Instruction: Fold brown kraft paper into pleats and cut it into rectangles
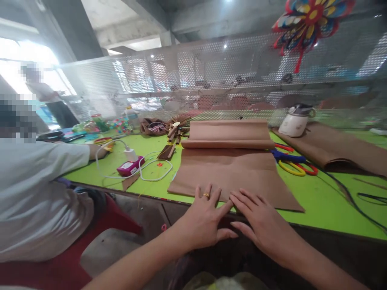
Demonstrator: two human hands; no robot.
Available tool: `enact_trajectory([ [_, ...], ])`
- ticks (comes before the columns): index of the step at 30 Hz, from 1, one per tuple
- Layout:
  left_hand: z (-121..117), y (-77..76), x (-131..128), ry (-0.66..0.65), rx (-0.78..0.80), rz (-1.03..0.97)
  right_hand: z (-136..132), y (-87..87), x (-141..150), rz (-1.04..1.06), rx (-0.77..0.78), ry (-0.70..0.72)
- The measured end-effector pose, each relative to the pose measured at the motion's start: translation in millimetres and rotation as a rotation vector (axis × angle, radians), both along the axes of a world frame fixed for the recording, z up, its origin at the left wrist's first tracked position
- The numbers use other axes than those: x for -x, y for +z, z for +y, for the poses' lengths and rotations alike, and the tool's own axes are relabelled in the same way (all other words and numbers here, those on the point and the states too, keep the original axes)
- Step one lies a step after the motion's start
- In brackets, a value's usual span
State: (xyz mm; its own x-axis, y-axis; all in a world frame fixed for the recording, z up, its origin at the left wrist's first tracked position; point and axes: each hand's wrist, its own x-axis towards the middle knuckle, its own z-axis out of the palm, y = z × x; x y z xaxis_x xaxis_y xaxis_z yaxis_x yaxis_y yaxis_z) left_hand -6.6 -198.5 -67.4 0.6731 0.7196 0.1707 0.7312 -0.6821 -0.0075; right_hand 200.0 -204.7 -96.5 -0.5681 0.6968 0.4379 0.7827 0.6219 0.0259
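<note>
A sheet of brown paper (223, 171) lies on the green table in front of me, its near edge close to the table's front edge. Behind it, brown paper (229, 133) is folded or rolled over, with a rounded lip facing me. My left hand (208, 215) rests on the near edge of the sheet, fingers spread, a ring on one finger. Beside it my right hand (256, 215) lies on the same edge with fingers stretched out. The two hands nearly touch at the fingertips, and neither holds anything.
Right of the paper lie scissors with yellow and red handles (292, 168) and a blue tool (287, 156). A white bottle (294, 121) stands on more brown paper (335, 145). To the left are a white charger (130, 154), a magenta box (130, 166) and a seated person (39, 193).
</note>
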Motion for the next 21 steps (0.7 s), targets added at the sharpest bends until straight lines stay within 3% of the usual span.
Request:
enact_trajectory([
  [6, -8.5, -2.0, 12.0, 0.053, -0.011, 0.01, 4.0, -17.3, -23.1, -0.016, -0.078, 0.043],
  [11, -18.0, -4.3, 28.8, 0.131, -0.015, 0.022, 6.0, -23.7, -25.0, 0.002, -0.112, 0.06],
  [21, -15.6, 4.1, 76.5, 0.14, -0.026, 0.096, 2.3, -21.3, -33.9, 0.004, -0.101, -0.009],
])
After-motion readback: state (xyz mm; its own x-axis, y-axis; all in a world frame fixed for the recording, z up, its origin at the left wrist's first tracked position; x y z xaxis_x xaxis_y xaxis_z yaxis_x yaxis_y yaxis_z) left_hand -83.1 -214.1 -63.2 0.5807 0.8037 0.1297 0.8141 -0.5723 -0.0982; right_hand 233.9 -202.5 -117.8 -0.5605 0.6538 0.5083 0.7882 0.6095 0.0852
